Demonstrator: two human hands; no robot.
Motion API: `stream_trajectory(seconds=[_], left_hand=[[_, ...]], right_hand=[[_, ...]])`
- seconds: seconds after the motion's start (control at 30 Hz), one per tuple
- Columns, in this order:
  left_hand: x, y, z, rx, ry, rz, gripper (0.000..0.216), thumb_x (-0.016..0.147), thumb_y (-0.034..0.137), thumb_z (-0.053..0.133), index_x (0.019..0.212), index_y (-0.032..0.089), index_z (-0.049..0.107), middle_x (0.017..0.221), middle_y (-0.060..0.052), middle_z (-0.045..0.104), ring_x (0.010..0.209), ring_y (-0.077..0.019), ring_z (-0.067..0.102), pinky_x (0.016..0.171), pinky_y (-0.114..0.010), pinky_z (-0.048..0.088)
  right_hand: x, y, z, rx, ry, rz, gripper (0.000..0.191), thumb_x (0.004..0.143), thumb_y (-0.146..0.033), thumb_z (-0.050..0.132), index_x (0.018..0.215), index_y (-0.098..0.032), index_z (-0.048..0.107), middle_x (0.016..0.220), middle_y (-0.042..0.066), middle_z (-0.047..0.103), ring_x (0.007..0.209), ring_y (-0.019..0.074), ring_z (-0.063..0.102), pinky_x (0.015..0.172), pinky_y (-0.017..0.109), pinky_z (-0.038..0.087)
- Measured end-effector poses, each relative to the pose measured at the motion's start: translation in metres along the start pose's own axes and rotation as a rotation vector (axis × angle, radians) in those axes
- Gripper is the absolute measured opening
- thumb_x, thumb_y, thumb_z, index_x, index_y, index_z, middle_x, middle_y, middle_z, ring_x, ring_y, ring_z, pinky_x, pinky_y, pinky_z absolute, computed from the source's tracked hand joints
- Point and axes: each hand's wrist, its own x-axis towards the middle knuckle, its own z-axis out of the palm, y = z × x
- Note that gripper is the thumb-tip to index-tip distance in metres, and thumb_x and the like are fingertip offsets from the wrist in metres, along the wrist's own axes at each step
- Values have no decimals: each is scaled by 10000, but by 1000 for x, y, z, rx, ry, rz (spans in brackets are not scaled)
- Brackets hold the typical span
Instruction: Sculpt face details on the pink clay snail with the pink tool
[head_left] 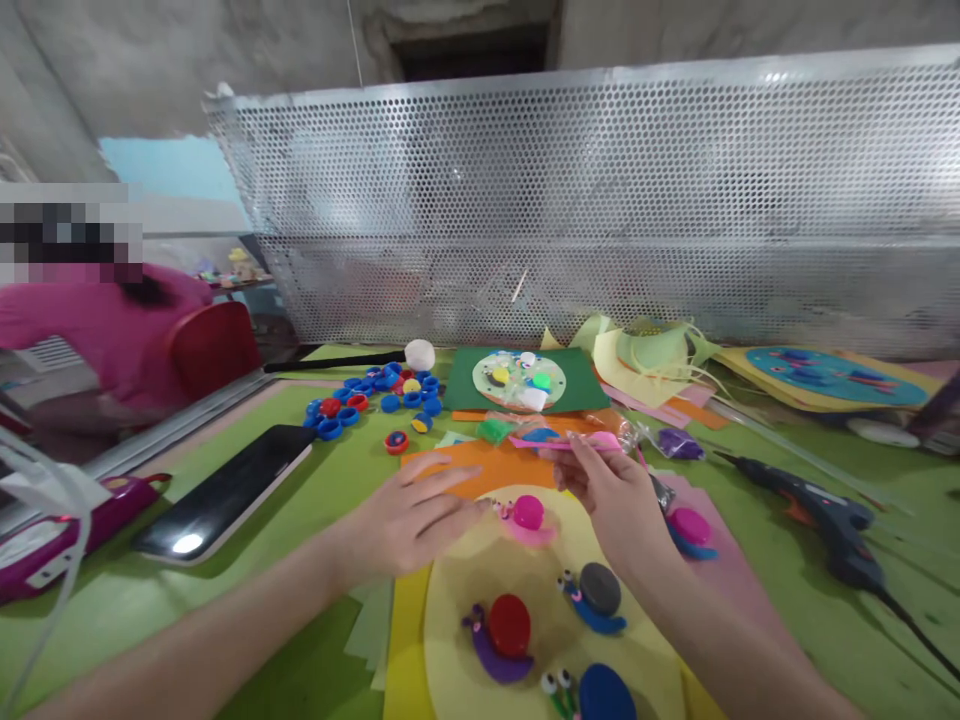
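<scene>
My right hand (611, 490) is closed in a pinch on a thin pink strip (525, 442), above the far edge of a pale yellow oval sheet (480, 580). My left hand (420, 515) has its fingers stretched out and holds nothing, left of a pink snail figure (529, 512). Also on the oval lie a snail with a red cap shell and purple body (510, 630), one with a grey shell and blue body (600, 590), and one with a blue shell (604, 693), cut off by the lower edge. A pink-shelled snail (690, 527) lies right of my right wrist.
Blue and red bottle caps (349, 415) cluster at the back left, near a black phone (225, 495) and a purple power strip (82, 535). Bagged clay (679, 443) and a glue gun (817, 515) lie right. Behind stands a perforated metal panel (600, 200); a person (105, 320) sits far left.
</scene>
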Motion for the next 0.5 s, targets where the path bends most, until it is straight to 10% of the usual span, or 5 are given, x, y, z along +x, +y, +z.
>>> stream_trajectory(seconds=[0.5], left_hand=[[13,12,15,-855,377,-1082,327,773,226,670,1071,176,544,783,-17,676,938,-206,645,807,-338,510]], right_hand=[[-14,-14,12,-43,-171,-101,276,962,-368,521,881,-113,587,726,-6,559,606,111,547,604,255,491]])
